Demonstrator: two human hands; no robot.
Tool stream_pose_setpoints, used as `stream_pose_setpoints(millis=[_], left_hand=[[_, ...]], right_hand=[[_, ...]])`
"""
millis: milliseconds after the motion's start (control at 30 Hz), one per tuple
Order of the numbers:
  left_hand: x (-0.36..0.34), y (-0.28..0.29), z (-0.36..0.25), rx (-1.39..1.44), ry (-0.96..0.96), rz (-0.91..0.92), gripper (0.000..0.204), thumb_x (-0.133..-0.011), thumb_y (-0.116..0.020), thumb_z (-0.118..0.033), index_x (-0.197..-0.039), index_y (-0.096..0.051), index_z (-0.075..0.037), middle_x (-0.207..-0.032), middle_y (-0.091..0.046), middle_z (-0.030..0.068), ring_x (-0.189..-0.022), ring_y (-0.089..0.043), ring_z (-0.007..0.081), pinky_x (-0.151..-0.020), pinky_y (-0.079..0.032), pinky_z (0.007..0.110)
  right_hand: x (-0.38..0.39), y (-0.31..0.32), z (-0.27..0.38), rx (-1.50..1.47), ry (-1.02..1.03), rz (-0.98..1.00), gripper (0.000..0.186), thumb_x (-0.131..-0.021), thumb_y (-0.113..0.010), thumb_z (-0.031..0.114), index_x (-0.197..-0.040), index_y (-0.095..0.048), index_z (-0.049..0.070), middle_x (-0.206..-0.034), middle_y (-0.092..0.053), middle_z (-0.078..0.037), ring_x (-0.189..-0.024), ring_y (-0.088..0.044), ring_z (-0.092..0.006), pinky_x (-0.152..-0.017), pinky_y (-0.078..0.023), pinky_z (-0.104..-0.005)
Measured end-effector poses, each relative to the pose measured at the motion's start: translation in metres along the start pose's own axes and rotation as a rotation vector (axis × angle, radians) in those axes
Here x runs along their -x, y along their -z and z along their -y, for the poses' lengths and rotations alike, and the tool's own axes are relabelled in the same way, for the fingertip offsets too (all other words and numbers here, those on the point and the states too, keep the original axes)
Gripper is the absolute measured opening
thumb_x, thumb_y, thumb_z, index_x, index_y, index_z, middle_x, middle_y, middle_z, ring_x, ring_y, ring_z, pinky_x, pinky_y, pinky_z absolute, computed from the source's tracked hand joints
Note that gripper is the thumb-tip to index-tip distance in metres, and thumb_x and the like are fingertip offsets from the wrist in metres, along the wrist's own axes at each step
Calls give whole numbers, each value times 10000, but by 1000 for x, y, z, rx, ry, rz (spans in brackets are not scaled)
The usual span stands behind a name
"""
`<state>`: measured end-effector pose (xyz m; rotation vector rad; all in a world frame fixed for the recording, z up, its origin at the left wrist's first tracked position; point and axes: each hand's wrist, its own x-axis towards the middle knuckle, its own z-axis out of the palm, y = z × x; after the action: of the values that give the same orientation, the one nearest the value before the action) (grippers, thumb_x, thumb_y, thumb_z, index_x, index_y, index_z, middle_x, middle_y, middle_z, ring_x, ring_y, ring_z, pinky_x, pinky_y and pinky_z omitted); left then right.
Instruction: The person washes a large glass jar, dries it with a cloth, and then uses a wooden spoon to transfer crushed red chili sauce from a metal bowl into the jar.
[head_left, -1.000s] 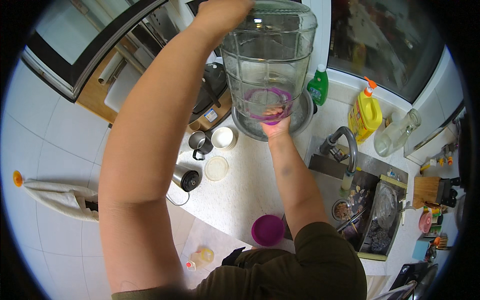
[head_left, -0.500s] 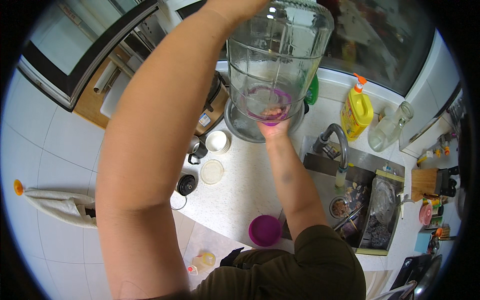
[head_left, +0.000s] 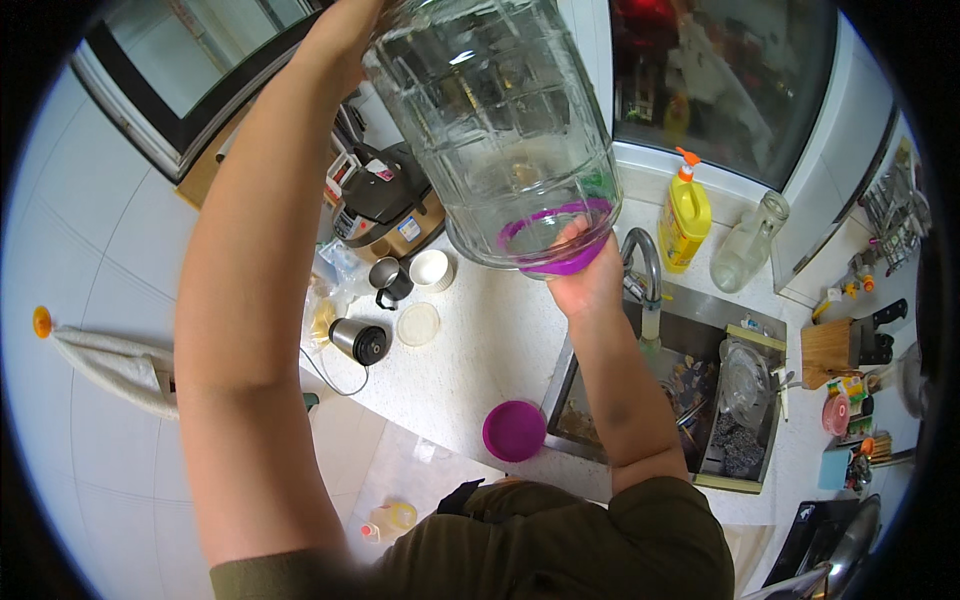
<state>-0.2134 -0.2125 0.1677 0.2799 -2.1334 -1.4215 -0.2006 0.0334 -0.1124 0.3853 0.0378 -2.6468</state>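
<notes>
A large clear glass jar point(head_left: 495, 120) is tilted in the air above the counter, its lower end toward the sink. My left hand point(head_left: 352, 45) is at its upper left side; the picture's top edge and the jar hide most of its fingers. Around the jar's lower end runs a purple ring-like piece point(head_left: 565, 262). From below, my right hand point(head_left: 588, 285) holds that end, palm against the purple piece, fingers seen through the glass. A round purple dish or lid point(head_left: 514, 431) sits by the counter's front edge.
To the right is a steel sink point(head_left: 575, 415) with a faucet point(head_left: 648, 260), scraps and a clear plastic cover. Behind stand a yellow pump bottle point(head_left: 685, 215) and a glass pitcher point(head_left: 748, 245). Left are a cooker point(head_left: 395, 225), cups and a flask point(head_left: 358, 341). A knife block point(head_left: 828, 350) stands far right.
The jar has tipped, its lower end shifting right toward the faucet and its top left. Both hands have moved along with it. The cooker shows more fully; the metal basin is now mostly hidden.
</notes>
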Motion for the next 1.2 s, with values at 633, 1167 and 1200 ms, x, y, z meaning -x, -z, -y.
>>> stream_pose_setpoints(millis=[633, 1167, 1200], left_hand=[[268, 21, 234, 1235, 153, 450, 702, -965, -577, -377, -1530, -334, -37, -1550, -390, 136, -1453, -283, 399, -1182, -285, 568], [504, -214, 232, 1061, 882, 1397, 662, -1000, -479, -453, -1485, -378, -15, -1505, -434, 173, -1404, -370, 369, -1157, -323, 559], [524, -226, 226, 1038, 912, 1476, 661, -1002, -473, -458, -1482, -381, -13, -1502, -437, 176, -1401, -376, 367, -1155, -326, 559]], right_hand=[[216, -106, 25, 1523, 504, 450, 397, -996, -528, 284, -768, -621, -27, -708, -699, -154, -565, -692, -221, -538, -554, -373], [514, -25, 80, 2325, 737, -407, 399, -933, -574, 348, -943, -613, -49, -873, -679, -245, -849, -662, -452, -752, -521, -534], [543, -11, 84, 2294, 750, -469, 396, -936, -574, 353, -928, -609, -41, -867, -676, -243, -844, -660, -451, -749, -518, -537]])
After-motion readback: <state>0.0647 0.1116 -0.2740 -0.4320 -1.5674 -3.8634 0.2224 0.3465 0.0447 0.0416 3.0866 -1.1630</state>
